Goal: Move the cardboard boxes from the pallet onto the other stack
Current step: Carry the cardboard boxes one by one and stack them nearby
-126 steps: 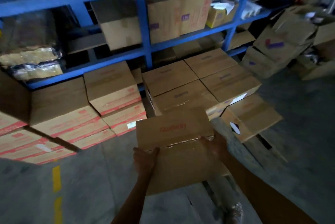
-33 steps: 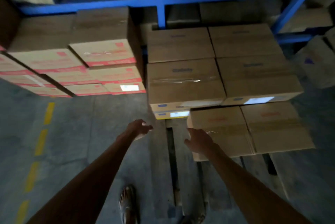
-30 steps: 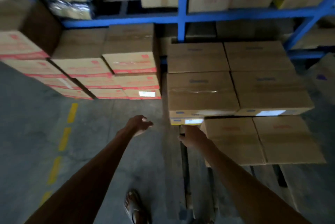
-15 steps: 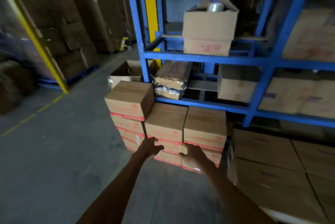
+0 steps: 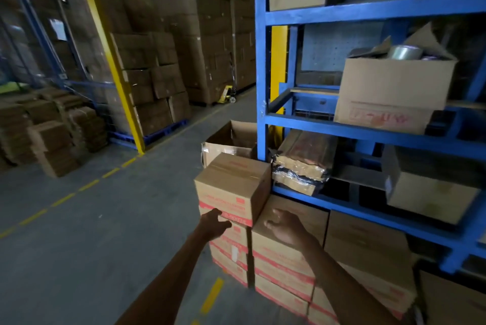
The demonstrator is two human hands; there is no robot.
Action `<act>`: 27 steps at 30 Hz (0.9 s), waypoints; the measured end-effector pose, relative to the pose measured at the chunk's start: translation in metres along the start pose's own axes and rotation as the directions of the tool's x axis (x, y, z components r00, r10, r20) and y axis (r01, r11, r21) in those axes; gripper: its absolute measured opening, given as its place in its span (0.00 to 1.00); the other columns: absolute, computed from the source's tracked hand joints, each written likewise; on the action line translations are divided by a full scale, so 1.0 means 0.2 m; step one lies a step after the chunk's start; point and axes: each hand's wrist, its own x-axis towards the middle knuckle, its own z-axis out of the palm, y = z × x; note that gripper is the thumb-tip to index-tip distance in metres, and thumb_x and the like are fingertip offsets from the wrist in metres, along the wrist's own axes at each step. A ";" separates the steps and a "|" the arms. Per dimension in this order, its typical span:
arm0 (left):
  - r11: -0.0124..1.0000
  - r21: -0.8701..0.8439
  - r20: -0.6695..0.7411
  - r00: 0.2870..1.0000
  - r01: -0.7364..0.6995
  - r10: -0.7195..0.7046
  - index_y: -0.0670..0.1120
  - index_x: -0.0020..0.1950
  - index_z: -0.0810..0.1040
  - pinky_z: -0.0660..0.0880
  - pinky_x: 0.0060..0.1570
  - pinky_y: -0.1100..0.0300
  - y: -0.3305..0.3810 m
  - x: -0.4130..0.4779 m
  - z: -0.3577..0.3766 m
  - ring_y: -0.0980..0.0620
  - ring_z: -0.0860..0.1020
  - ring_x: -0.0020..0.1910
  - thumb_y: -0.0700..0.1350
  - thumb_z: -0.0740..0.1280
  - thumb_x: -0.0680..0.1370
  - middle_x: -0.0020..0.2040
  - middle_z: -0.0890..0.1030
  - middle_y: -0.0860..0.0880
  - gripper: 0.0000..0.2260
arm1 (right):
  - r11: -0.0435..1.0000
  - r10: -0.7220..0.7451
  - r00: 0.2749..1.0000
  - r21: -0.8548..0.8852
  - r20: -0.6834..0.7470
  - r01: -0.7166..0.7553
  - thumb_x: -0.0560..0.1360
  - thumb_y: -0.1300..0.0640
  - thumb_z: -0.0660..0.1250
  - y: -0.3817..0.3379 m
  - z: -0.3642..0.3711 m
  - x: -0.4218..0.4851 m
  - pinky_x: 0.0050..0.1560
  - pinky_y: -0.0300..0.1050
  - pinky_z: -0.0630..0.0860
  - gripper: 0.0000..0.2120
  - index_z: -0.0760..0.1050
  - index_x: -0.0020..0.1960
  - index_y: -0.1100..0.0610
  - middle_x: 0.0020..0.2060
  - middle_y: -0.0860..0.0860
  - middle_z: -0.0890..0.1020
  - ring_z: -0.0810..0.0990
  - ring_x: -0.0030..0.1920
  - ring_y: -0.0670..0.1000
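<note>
Cardboard boxes with red stripes are stacked in columns on the floor in front of a blue rack. The topmost box (image 5: 231, 185) sits on the left column and stands one layer higher than the box beside it (image 5: 292, 227). My left hand (image 5: 214, 223) is open at the lower front face of the topmost box, with fingers apart. My right hand (image 5: 285, 226) hovers open over the top of the neighbouring column, holding nothing. More striped boxes (image 5: 365, 251) continue to the right. The plain boxes I was placing on show only at the bottom right corner (image 5: 452, 298).
The blue rack (image 5: 261, 74) stands right behind the stack, holding an open box with tape rolls (image 5: 394, 87) and a wrapped bundle (image 5: 302, 164). An open empty box (image 5: 228, 140) is behind the stack. Grey floor with yellow dashes (image 5: 79, 190) lies left; tall box stacks (image 5: 157, 61) stand far back.
My view swung left from the plain boxes to the striped stack. Both empty hands moved closer to the top striped boxes.
</note>
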 end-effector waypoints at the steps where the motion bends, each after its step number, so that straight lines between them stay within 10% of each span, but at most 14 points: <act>1: 1.000 -0.022 -0.018 1.000 0.004 -0.005 0.41 0.71 0.70 0.70 0.66 0.54 0.00 0.11 -0.04 0.45 0.71 0.69 0.49 0.72 0.74 0.70 0.73 0.41 0.28 | 1.000 0.004 1.000 0.014 -0.003 -0.004 0.80 0.48 0.63 -0.03 -0.01 0.13 0.64 0.41 0.67 0.26 0.64 0.75 0.56 0.72 0.53 0.70 0.69 0.71 0.54; 19: 0.990 -0.014 -0.033 0.990 0.140 -0.140 0.39 0.72 0.67 0.68 0.65 0.58 -0.10 1.74 -0.40 0.44 0.71 0.69 0.50 0.70 0.76 0.70 0.72 0.40 0.29 | 0.922 0.310 0.951 0.247 -0.015 -0.297 0.77 0.44 0.65 -0.09 0.17 1.84 0.58 0.46 0.74 0.24 0.70 0.70 0.53 0.62 0.52 0.79 0.78 0.62 0.54; 27: 0.979 0.109 0.034 0.983 0.175 -0.180 0.40 0.75 0.60 0.66 0.69 0.50 -0.25 2.55 -0.45 0.40 0.67 0.71 0.58 0.66 0.77 0.73 0.67 0.40 0.34 | 0.725 0.597 0.797 0.485 -0.089 -0.489 0.74 0.39 0.67 -0.07 0.33 2.32 0.64 0.54 0.73 0.37 0.60 0.76 0.56 0.70 0.56 0.72 0.73 0.66 0.60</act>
